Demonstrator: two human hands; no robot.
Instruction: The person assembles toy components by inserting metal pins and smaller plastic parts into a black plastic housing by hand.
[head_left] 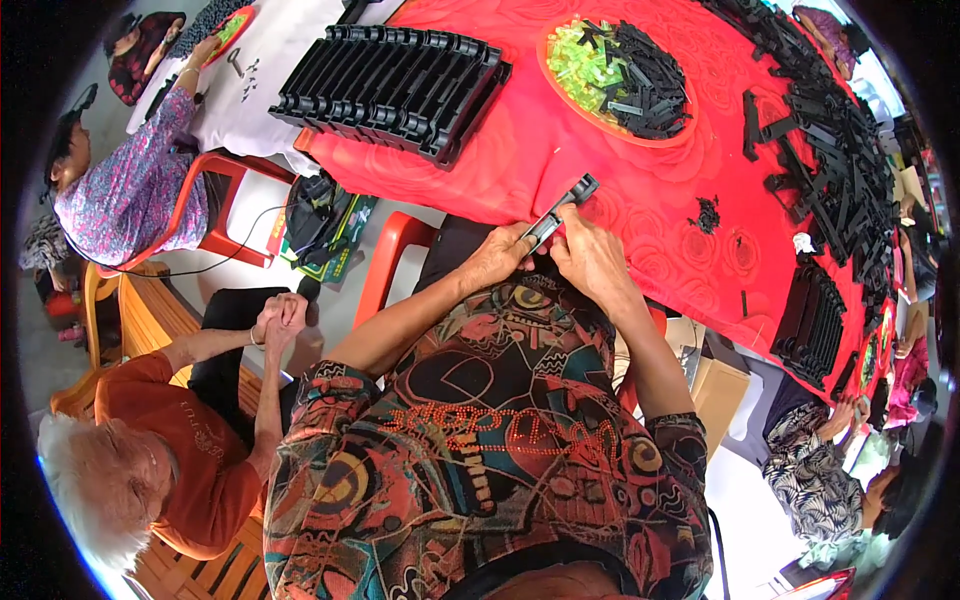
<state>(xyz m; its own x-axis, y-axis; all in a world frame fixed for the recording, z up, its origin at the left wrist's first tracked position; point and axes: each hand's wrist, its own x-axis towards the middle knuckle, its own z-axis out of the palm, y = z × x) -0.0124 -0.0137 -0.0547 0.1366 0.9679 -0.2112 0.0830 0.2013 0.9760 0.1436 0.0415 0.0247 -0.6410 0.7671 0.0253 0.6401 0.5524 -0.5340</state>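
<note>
narrow black-and-grey plastic piece [575,197] held over near edge of red rose-patterned tablecloth [640,190]; left hand [497,257] pinching lower end, right hand [590,262] pinching middle. piece likely mid-work. plenty left: yellow-green translucent bits [577,70] and black flat strips [650,75] on orange oval plate [655,141], big heap of black elongated parts [835,140]. black ribbed row [395,85] perhaps finished units; cannot tell.

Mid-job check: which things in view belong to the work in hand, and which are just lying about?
Likely the work:
grey-and-black strip, in left hand and right hand
yellow-green pieces and black pieces on the orange tray
black ribbed racks

Probably just lying about:
dark bag
cardboard box
</note>
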